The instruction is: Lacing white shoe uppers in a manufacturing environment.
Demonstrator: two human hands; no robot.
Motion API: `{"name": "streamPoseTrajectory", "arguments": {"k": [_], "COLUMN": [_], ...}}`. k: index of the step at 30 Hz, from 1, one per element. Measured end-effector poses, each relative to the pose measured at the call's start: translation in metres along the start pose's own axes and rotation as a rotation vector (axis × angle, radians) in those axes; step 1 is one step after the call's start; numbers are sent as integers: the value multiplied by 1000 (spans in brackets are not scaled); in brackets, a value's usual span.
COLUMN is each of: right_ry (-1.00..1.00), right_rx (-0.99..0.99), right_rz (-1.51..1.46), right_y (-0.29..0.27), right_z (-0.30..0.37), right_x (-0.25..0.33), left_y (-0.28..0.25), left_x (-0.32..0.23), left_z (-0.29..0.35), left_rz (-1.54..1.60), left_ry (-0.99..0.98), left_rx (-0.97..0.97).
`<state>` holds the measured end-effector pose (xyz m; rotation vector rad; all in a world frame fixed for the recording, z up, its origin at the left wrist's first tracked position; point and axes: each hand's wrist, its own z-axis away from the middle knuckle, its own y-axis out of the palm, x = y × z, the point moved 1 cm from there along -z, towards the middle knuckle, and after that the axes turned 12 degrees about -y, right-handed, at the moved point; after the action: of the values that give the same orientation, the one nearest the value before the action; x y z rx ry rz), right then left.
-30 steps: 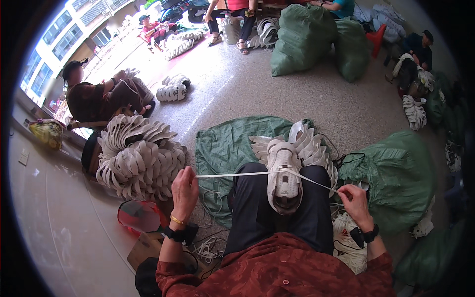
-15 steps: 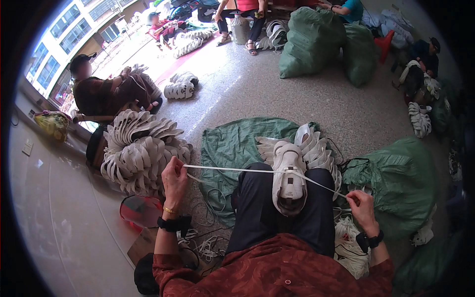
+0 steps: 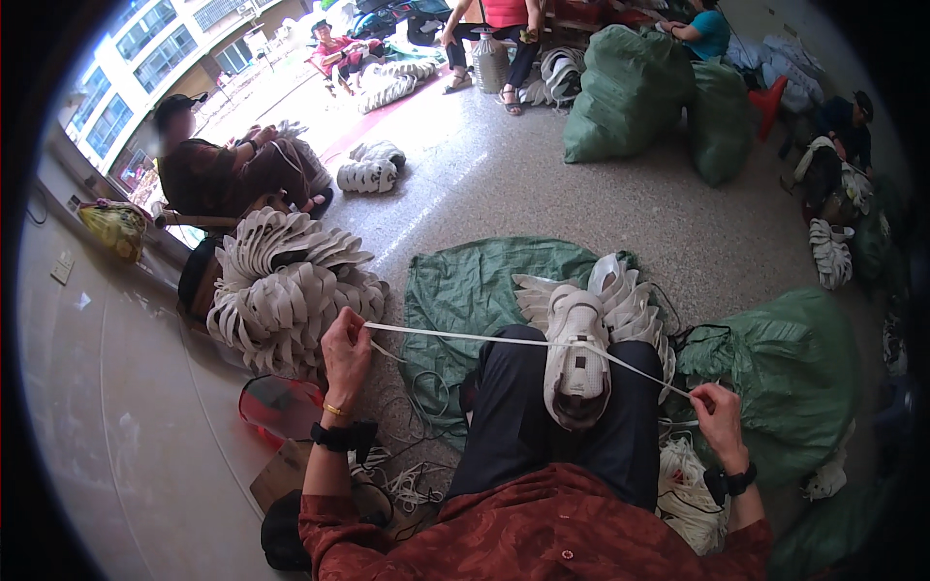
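Note:
A white shoe upper (image 3: 578, 358) rests on my lap between my thighs, its dark opening towards me. One flat white shoelace (image 3: 455, 335) runs through it, stretched out taut to both sides. My left hand (image 3: 346, 349) pinches the lace over the floor left of my knee, and a loose tail hangs below the fingers. Out to the right, my right hand (image 3: 717, 412) pinches the other side of the lace between thumb and fingers. More white uppers (image 3: 628, 295) lie just beyond my knees, on a green woven sack (image 3: 450, 290).
A large bundle of pale shoe pieces (image 3: 286, 290) stands at left, above a red basket (image 3: 279, 405). Loose white laces (image 3: 688, 489) lie by my right thigh, beside a green sack (image 3: 775, 378). Filled green sacks (image 3: 630, 92) stand farther off. Several people sit around the room.
The view has shifted slightly, so the surroundings sit a little lower and farther right. Both hands keep the lace stretched; my right hand is slightly farther out.

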<state>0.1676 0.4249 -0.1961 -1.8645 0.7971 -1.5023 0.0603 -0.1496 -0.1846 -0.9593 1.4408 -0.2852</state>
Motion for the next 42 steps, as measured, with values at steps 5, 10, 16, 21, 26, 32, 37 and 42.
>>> {"name": "streamPoseTrajectory", "arguments": {"k": [5, 10, 16, 21, 26, 32, 37, 42], "right_ry": [7, 12, 18, -6, -10, -21, -18, 19], "right_rx": [1, 5, 10, 3, 8, 13, 8, 21], "right_rz": [-5, 8, 17, 24, 24, 33, 39, 33], "right_y": [0, -2, 1, 3, 5, 7, 7, 8], "right_z": [-1, -7, -6, -6, -4, -1, -2, -2], "right_x": [-3, -2, -7, -10, -11, -13, -16, -18], "left_y": [0, 5, 6, 6, 8, 12, 10, 9], "left_x": [5, 16, 25, 26, 29, 30, 26, 26], "left_z": [4, 9, 12, 14, 14, 15, 12, 13], "left_rz": [-3, 17, 33, 23, 19, 16, 25, 7], "left_ry": [-28, -40, -60, -81, -75, -39, -45, -49], "left_rx": [4, 20, 20, 17, 17, -16, -13, -35]}}
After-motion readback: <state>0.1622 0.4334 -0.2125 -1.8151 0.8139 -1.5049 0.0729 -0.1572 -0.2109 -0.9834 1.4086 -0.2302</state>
